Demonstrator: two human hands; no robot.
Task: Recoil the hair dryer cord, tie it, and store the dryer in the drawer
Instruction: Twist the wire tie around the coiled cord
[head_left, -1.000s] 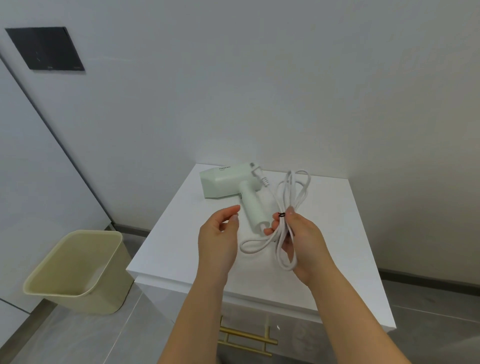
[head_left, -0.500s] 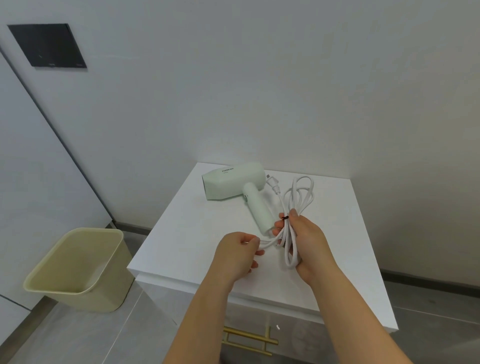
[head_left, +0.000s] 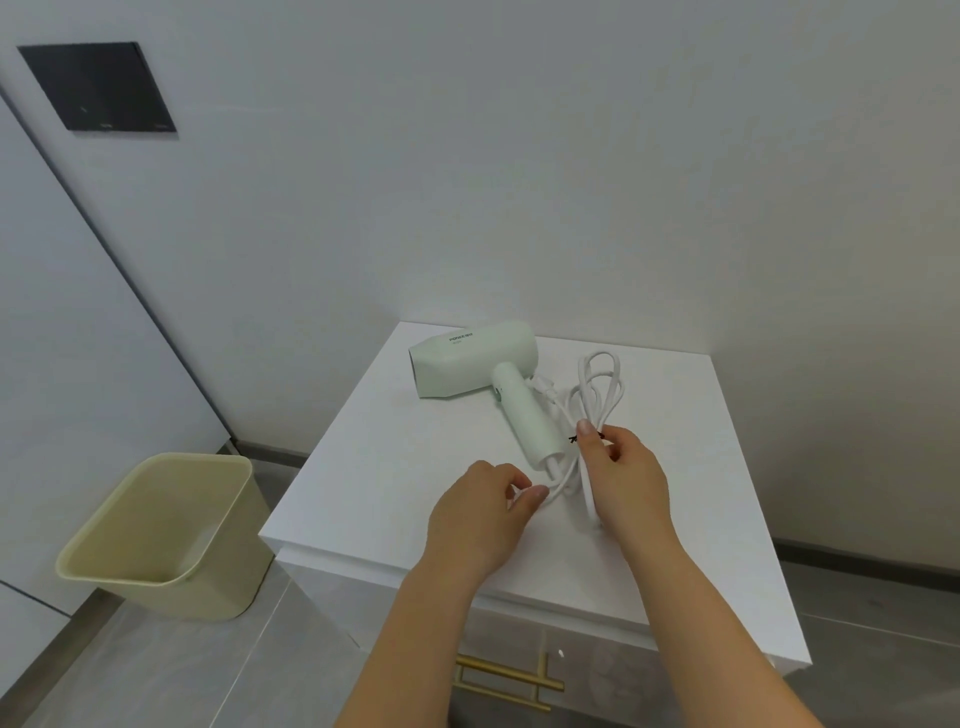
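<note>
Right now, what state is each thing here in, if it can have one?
hair dryer: lying on its side on the cabinet top.
cord: coiled in loops, black tie around it.
right hand: grips the coil.
left hand: pinches a cord loop.
drawer: shut.
bin: upright, no lid.

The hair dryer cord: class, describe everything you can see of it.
The cord is white, plastic-looking, gathered in long loops on the white cabinet top right of the dryer handle, from whose end it leaves. The right hand grips the bundle at a black tie; the left hand pinches a near loop.
</note>
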